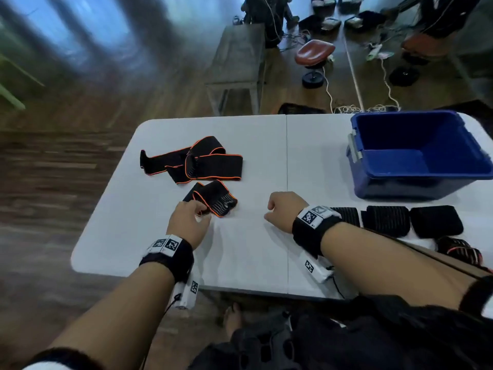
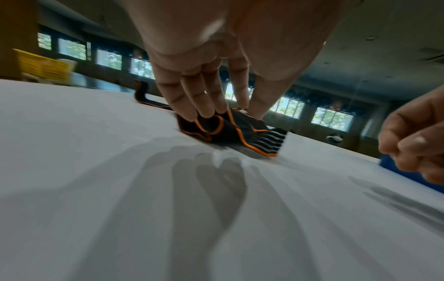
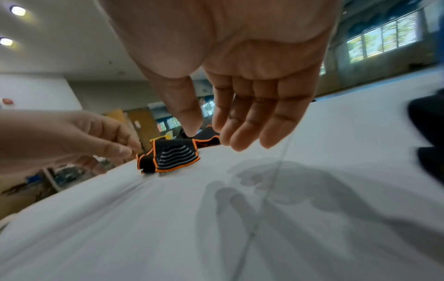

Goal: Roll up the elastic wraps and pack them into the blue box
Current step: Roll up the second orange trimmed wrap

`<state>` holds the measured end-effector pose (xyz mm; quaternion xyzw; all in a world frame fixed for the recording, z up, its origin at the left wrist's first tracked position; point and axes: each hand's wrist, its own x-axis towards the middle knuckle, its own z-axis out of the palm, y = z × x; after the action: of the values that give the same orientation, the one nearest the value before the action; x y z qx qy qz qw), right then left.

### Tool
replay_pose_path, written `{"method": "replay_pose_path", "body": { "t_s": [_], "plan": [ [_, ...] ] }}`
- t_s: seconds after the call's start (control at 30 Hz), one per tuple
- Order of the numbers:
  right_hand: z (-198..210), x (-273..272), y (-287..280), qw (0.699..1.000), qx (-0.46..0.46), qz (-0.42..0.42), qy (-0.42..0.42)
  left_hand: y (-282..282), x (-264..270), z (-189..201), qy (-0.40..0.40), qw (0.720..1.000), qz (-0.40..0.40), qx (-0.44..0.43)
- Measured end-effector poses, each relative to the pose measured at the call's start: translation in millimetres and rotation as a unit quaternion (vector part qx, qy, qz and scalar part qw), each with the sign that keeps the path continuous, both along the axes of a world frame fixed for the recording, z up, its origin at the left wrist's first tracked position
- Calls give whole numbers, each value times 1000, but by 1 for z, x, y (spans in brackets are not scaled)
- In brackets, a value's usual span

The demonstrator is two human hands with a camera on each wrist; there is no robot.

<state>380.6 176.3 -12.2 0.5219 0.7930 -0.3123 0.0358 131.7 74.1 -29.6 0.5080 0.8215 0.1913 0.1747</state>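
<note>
Low in the frame, the left hand (image 1: 188, 222) pinches the near wrap (image 1: 212, 198) at its end with its fingers (image 2: 192, 98), likely to start a roll. At centre the right hand (image 1: 284, 209) hovers loosely curled, holding nothing. A longer wrap (image 1: 197, 161) lies beyond on the bench (image 1: 250, 249). The box (image 1: 416, 153) waits upper right. No readable writing.

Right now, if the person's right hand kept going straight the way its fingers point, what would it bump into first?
Probably the small folded wrap that the left hand is touching. The right hand is empty, fingers loose, aimed across bare table towards it. Depth is hard to judge.
</note>
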Motion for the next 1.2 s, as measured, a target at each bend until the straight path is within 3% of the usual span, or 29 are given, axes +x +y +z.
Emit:
{"method": "replay_pose_path", "body": {
  "t_s": [0.23,0.5,0.63,0.87,1.03,1.2],
  "plan": [
    [-2,-58,5,997,5,79,5,7,-31,-5,-26,999,31,-17],
    [-8,-109,1,994,19,105,-30,18,-50,-13,-28,996,-43,-79],
    [-11,-121,3,992,25,114,-50,29,-71,-8,-30,995,-65,-64],
    [-1,-106,11,995,31,-37,88,90,-115,13,-41,998,-42,7],
    [25,-86,5,962,46,-179,201,139,-125,9,-47,998,-20,-30],
    [55,-71,-5,941,45,-226,247,155,-119,-1,-49,997,-9,-53]
  ]
}}
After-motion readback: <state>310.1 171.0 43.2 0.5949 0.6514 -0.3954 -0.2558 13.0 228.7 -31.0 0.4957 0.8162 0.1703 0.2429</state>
